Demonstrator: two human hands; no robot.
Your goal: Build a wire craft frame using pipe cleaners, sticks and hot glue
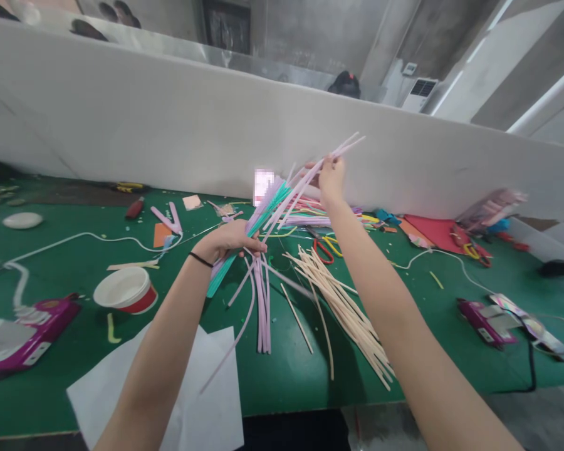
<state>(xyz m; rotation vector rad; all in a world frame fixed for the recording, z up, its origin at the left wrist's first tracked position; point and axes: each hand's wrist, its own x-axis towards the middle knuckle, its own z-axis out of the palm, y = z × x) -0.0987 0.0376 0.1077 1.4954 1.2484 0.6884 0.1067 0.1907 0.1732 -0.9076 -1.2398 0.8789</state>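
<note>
While the left hand (230, 241) is clamping a pink-and-teal bundle (269, 210) above the tabletop (427, 351), the right hand (331, 178) is pinching a few strips (345, 145) at its top between closed fingers. Sorting seems partway: sticks (343, 307) are lying loose below, and most of the bundle is waiting.

White partition (169, 125) behind green table (507, 282), grey, perhaps concrete, walls (310, 31).
</note>
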